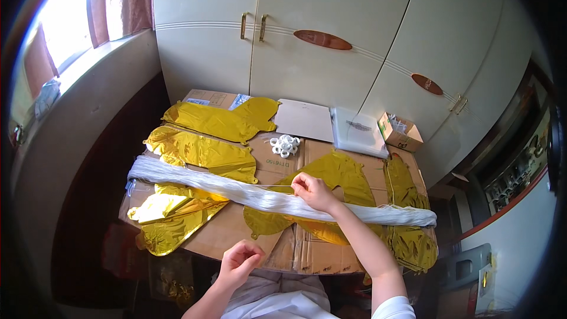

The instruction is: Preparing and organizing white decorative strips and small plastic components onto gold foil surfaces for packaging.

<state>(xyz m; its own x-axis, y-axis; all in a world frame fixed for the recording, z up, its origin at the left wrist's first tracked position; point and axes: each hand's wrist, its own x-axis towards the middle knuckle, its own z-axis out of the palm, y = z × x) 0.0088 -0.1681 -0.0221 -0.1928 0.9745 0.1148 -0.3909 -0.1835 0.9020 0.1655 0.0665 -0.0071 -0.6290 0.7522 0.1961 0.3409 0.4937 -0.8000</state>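
Observation:
A long hank of shiny white thread stretches across the table from the left edge to the right. Above its middle my right hand is closed in a pinch on a thin strand of white thread, which runs leftward from the fingertips. Nearer to me, at the table's front edge, my left hand has its fingers curled together; whether anything is in them is too small to make out. Flat gold foil balloons lie beyond and under the hank, one of them just behind my right hand.
Cardboard covers the table. Toward the back are a pile of white ribbon rolls, a pale flat board, a stack of clear plastic bags and a small open carton. White cabinets stand behind the table.

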